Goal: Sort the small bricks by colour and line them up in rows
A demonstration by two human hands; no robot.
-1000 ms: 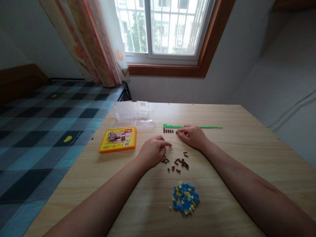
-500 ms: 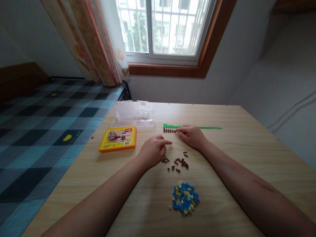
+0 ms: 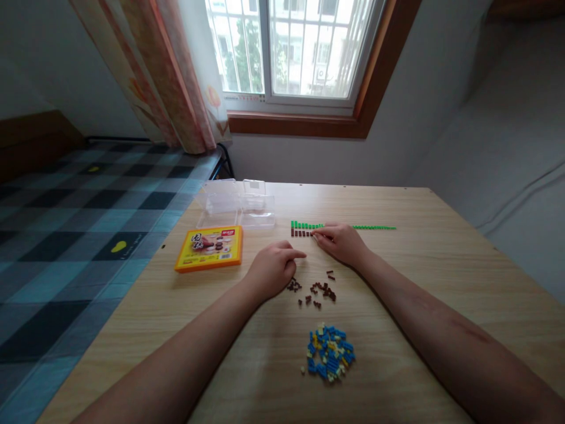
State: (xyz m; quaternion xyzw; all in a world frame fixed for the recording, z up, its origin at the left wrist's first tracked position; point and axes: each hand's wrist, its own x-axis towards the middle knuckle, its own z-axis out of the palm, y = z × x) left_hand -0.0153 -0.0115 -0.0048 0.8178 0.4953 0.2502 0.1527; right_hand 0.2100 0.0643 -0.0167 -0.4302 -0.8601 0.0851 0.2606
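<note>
Small green building bricks (image 3: pixel 375 228) form a long row across the table, with the middle part behind my right hand (image 3: pixel 338 238). Below its left end runs a shorter row of brown bricks (image 3: pixel 302 234). My right fingertips are closed together at the right end of that brown row, on a small brown brick mostly hidden by them. My left hand (image 3: pixel 273 265) rests on the table with its index finger stretched out to the right and the others bent; nothing shows in it. Close by its thumb lie tiny dark brown bricks (image 3: pixel 293 285), and further right a loose brown pile (image 3: pixel 325 291).
A heap of blue and yellow bricks (image 3: pixel 330 352) lies nearest me. On the left sit a yellow-orange board game box (image 3: pixel 209 248) and open clear plastic cases (image 3: pixel 258 218). A bed with a checked cover (image 3: pixel 145 200) adjoins the table's left side.
The view has shifted very slightly. Both hands stay in almost the same places, and the bricks show no visible change.
</note>
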